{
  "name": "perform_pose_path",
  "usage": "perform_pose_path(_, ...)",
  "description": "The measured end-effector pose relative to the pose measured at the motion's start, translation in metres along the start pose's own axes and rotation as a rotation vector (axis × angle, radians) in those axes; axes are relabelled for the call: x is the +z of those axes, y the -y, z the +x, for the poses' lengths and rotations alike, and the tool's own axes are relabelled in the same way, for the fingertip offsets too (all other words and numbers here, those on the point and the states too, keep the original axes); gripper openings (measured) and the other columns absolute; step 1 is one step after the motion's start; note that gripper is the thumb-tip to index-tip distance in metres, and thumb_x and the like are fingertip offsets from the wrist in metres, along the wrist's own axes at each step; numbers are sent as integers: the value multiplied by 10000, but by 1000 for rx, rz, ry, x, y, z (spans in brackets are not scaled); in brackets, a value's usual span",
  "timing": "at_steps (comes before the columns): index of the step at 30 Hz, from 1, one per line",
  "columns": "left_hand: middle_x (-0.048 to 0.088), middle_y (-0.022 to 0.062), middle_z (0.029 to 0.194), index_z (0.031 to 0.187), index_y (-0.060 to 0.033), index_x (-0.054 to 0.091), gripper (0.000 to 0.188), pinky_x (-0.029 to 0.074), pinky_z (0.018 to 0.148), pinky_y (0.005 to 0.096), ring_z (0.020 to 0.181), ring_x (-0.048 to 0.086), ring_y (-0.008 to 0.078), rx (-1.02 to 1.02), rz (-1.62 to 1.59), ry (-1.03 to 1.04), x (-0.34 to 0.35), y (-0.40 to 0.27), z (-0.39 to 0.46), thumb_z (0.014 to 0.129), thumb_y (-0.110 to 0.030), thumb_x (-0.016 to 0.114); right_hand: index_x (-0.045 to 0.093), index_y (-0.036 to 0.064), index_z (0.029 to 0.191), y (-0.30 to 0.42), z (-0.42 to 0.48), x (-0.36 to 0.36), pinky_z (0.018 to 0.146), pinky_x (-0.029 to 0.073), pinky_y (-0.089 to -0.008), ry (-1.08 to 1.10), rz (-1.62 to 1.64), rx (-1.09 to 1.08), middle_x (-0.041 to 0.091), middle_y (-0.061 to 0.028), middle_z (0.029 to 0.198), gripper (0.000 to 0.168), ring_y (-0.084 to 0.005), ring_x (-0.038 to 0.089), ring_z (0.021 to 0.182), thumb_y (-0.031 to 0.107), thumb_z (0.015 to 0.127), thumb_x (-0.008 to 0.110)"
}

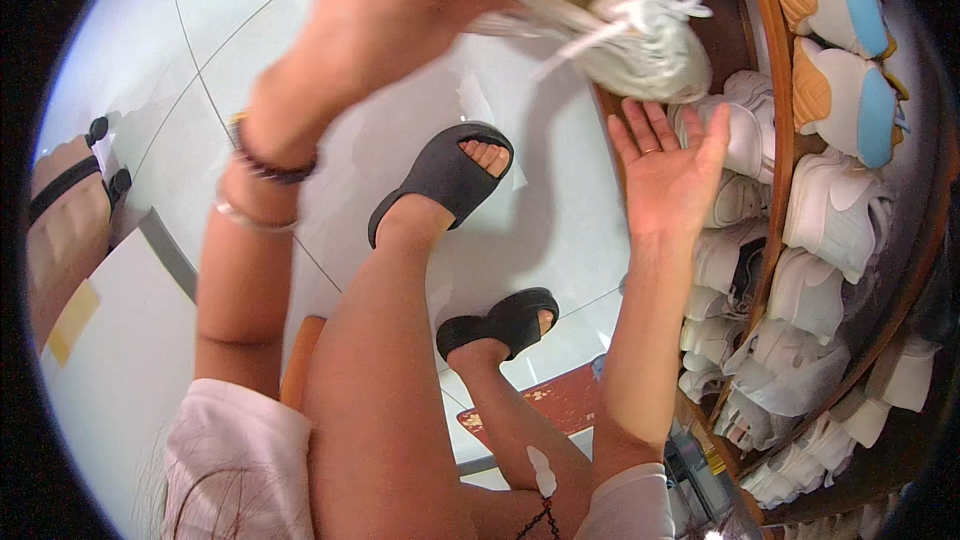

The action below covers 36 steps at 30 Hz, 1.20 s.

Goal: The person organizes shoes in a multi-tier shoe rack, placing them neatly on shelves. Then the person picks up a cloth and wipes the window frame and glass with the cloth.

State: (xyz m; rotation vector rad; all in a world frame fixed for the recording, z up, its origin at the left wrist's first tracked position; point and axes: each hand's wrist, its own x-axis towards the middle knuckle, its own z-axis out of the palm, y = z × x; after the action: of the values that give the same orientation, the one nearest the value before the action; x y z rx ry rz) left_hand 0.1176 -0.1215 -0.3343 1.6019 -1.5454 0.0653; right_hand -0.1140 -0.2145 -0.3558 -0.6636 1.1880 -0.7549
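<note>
A pale, laced sneaker point(652, 52) hangs sideways at the top of the view, its toe pointing right and its white laces loose. My left hand point(397, 7), blurred by motion, grips its other end; the fingers are partly hidden. Just below the toe, my right hand point(671, 180) is turned palm up with spread fingers and holds nothing. Whether its fingertips touch the sneaker, I cannot tell. Beside that hand, a white shoe point(739, 127) sits on a wooden shoe rack point(780, 90).
Several more white shoes point(832, 210) fill the rack's tiers on the right, with orange, white and blue shoes point(844, 90) higher up. My feet wear black slides point(450, 165) on the tiled floor point(360, 157). A beige suitcase point(71, 202) with wheels and a red mat point(547, 405) are also there.
</note>
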Motion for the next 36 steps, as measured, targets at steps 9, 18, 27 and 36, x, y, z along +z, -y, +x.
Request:
perform_pose_path(9, 509, 129, 1062, 948, -30, 552, 249, 453, 822, 334, 1014, 503, 253, 449, -299, 256, 2, 8, 43, 732, -33, 676, 402, 12, 1322, -41, -8, -65, 936, 466, -363, 504, -113, 273, 544, -83, 1242, 728, -227, 547, 1121, 191, 719, 768)
perform_pose_path(18, 469, 179, 1260, 1212, -29, 478, 484, 428, 929, 383, 1095, 491, 356, -433, -609, 147, 96, -36, -25, 835, -279, 652, 464, 26, 1247, -73, -24, 13, 938, 452, -376, 107, 280, 10, 554, -73, 1192, 437, -208, 539, 1095, 244, 892, 597)
perform_pose_path(27, 398, 249, 1329, 1376, 3, 296, 785, 357, 1020, 393, 1223, 409, 385, -247, -465, 117, 136, -19, -28, 786, -345, 680, 501, 34, 1165, -36, 40, 28, 889, 489, -354, 103, 325, -6, 571, -78, 1099, 313, -180, 579, 975, 268, 957, 482)
perform_pose_path(36, 409, 259, 1323, 1374, 14, 298, 747, 395, 991, 394, 1185, 455, 395, -175, -543, 206, 164, -10, 0, 827, -380, 620, 454, -4, 1000, -20, 51, 29, 889, 496, -352, -21, 502, -54, 539, -82, 966, 271, -189, 572, 883, 266, 968, 447)
